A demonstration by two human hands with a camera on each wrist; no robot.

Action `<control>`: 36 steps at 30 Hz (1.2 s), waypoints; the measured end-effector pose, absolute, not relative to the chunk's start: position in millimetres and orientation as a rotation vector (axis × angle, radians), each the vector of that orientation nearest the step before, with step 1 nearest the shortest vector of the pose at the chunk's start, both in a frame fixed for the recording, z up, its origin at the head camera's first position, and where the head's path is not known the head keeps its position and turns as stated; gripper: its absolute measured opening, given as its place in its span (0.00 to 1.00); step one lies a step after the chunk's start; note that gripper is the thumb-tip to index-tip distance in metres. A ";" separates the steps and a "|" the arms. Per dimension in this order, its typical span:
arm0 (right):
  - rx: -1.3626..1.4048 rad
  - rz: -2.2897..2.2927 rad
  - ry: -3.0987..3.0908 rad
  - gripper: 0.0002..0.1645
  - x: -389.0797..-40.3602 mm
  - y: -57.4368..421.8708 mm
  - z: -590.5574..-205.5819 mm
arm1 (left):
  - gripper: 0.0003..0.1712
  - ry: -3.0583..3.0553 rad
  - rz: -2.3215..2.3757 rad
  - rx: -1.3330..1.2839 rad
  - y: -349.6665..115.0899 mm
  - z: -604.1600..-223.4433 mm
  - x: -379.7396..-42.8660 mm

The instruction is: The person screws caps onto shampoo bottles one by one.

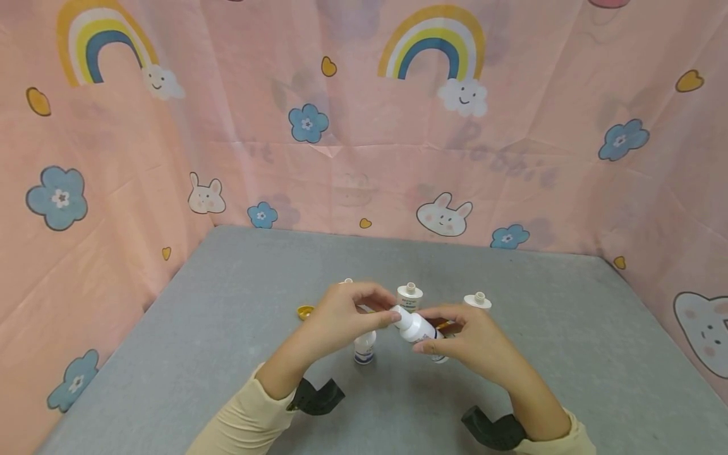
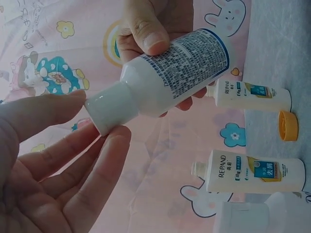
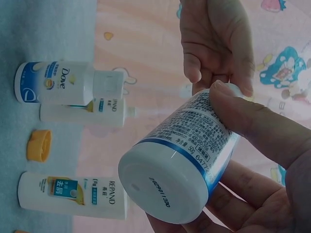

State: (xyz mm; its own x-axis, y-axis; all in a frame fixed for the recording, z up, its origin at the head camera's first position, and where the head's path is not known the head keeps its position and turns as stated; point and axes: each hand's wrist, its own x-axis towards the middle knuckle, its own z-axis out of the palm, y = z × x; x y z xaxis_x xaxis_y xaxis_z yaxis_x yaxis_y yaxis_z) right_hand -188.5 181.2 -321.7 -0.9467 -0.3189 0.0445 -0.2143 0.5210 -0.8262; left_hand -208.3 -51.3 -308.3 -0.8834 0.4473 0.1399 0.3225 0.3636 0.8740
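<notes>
As only R-wrist shows, btl [image 3: 187, 128], stamped base [image 3: 163, 182]

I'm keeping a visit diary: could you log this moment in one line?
left hand: pinches white cap | right hand: grips bottle | bottle: tilted, capped | table: uncapped bottles, yellow cap

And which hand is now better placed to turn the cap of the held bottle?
Probably the left hand: its thumb and fingers pinch the white cap, while the right hand holds the bottle by its body.
</notes>
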 end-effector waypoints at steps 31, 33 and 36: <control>-0.475 -1.409 2.632 0.23 -188.2 182.0 -320.2 | 0.13 2.396 1.616 0.772 -53.6 -308.5 -208.1; -0.475 -1.410 2.633 0.23 -188.0 181.8 -319.9 | 0.14 2.408 1.610 0.746 -53.2 -308.8 -208.5; -0.469 -1.415 2.627 0.23 -188.0 181.7 -319.9 | 0.13 2.436 1.588 0.734 -52.4 -309.6 -209.2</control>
